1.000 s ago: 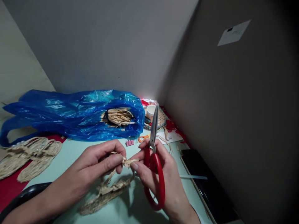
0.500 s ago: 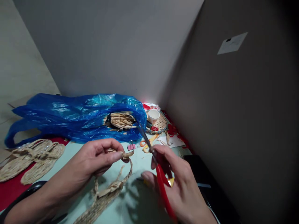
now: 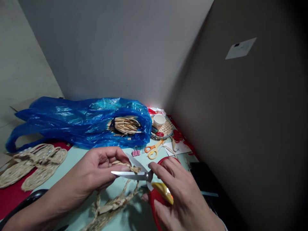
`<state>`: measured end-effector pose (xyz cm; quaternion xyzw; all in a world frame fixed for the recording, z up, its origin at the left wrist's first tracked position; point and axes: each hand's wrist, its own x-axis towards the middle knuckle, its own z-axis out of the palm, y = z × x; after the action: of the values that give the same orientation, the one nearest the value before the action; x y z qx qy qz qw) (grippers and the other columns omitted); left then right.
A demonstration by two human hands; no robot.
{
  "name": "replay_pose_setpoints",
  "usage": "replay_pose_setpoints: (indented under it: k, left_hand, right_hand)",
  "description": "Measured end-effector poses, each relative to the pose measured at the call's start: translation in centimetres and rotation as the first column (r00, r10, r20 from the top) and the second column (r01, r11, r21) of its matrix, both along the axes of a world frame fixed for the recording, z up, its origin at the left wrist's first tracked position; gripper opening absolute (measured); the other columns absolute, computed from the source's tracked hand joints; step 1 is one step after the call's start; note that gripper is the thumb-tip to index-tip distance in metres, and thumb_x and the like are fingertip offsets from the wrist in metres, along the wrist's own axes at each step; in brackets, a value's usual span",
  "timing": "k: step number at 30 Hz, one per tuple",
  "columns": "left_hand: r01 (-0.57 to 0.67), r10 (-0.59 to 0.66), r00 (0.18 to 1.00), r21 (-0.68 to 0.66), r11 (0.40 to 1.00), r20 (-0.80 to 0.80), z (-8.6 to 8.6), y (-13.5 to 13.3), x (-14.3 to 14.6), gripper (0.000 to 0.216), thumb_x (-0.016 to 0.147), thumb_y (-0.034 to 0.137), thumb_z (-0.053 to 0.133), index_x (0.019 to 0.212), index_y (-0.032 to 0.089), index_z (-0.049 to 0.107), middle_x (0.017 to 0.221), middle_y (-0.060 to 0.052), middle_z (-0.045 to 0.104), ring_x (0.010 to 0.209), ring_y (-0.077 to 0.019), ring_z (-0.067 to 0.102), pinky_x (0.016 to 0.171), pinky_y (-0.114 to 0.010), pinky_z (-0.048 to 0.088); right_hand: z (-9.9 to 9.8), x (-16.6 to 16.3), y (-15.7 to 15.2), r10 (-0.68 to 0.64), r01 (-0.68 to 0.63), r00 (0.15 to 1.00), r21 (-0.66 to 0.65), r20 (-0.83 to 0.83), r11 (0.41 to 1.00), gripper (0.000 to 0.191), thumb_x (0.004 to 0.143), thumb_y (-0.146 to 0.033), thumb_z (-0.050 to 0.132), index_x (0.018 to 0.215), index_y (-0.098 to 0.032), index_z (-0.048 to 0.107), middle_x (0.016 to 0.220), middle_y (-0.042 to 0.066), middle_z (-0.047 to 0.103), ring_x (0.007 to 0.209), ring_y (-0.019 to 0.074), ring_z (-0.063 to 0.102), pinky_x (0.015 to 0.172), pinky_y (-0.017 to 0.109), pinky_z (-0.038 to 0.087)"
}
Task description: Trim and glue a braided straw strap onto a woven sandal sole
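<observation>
My left hand pinches the top end of a braided straw strip that hangs down to the pale green table. My right hand grips red-handled scissors, thumb and fingers through the loops. The blades are spread and point left, with the frayed straw end between them, right beside my left fingertips.
A blue plastic bag with straw bundles lies at the back. Woven straw sandals rest on red cloth at left. Orange scissors, a pink binder clip, a woven tray with a white cup, and a black phone sit at right near the wall.
My right hand swung the red scissors down from pointing up to pointing left, with the blades now spread around the straw end. My left hand kept holding the strip.
</observation>
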<state>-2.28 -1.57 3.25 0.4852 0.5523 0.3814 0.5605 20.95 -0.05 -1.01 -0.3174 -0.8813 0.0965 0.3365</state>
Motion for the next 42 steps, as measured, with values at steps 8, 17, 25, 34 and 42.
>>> replay_pose_setpoints:
  k: [8, 17, 25, 34, 42]
  left_hand:
    - [0.189, -0.192, 0.98, -0.051, 0.981, -0.054, -0.9, -0.1, -0.6, 0.024, 0.085, 0.046, 0.073, 0.087, 0.022, 0.079, 0.041, 0.004, 0.06, 0.045, -0.0107, 0.045, 0.058, -0.024, 0.036]
    - [0.276, -0.234, 0.945, -0.172, 0.946, 0.229, -1.2, -0.1, -0.6, 0.024, 0.086, 0.042, 0.077, 0.086, 0.018, 0.077, 0.044, -0.001, 0.067, 0.035, -0.0042, 0.027, 0.041, -0.021, 0.007]
    - [0.308, -0.231, 0.915, -0.202, 0.93, 0.331, -1.9, 0.0, -0.9, 0.02, 0.081, 0.035, 0.083, 0.079, 0.015, 0.079, 0.063, -0.008, 0.078, 0.038, -0.0038, 0.055, 0.038, -0.016, 0.008]
    - [0.337, -0.218, 0.873, -0.215, 0.917, 0.436, -2.7, 0.7, -0.7, 0.024, 0.077, 0.034, 0.087, 0.076, 0.012, 0.077, 0.083, -0.016, 0.085, 0.039, -0.0068, 0.065, 0.035, -0.013, 0.012]
    - [0.291, -0.168, 0.895, -0.255, 0.922, 0.413, -2.7, 0.4, -0.4, 0.02, 0.075, 0.031, 0.086, 0.074, 0.012, 0.078, 0.081, -0.017, 0.085, 0.039, -0.0065, 0.063, 0.035, -0.013, 0.015]
  right_hand:
    - [-0.3, 1.4, -0.3, 0.026, -0.042, 0.994, 0.162, 0.102, 0.986, 0.035, 0.088, -0.015, 0.051, 0.119, -0.01, 0.067, 0.082, 0.008, 0.066, 0.072, 0.0231, 0.058, 0.058, 0.035, 0.052]
    - [-0.6, 2.1, -0.7, -0.022, -0.052, 0.984, 0.408, 0.174, 0.911, 0.031, 0.094, -0.01, 0.056, 0.124, -0.003, 0.059, 0.072, 0.008, 0.065, 0.061, 0.0207, 0.054, 0.048, 0.033, 0.045]
    - [-0.5, 2.3, -1.4, -0.035, -0.071, 0.976, 0.468, 0.213, 0.881, 0.026, 0.096, -0.006, 0.055, 0.121, 0.0, 0.06, 0.07, 0.008, 0.064, 0.061, 0.021, 0.054, 0.049, 0.034, 0.047]
    - [-1.3, 2.1, -1.5, -0.052, -0.044, 0.985, 0.525, 0.167, 0.85, 0.023, 0.098, -0.003, 0.053, 0.117, 0.004, 0.065, 0.067, 0.008, 0.062, 0.058, 0.0205, 0.05, 0.047, 0.033, 0.044]
    - [-1.8, 2.4, -1.8, -0.073, -0.03, 0.981, 0.515, 0.179, 0.857, 0.024, 0.099, -0.003, 0.051, 0.118, 0.004, 0.065, 0.069, 0.008, 0.063, 0.058, 0.0204, 0.051, 0.049, 0.033, 0.042]
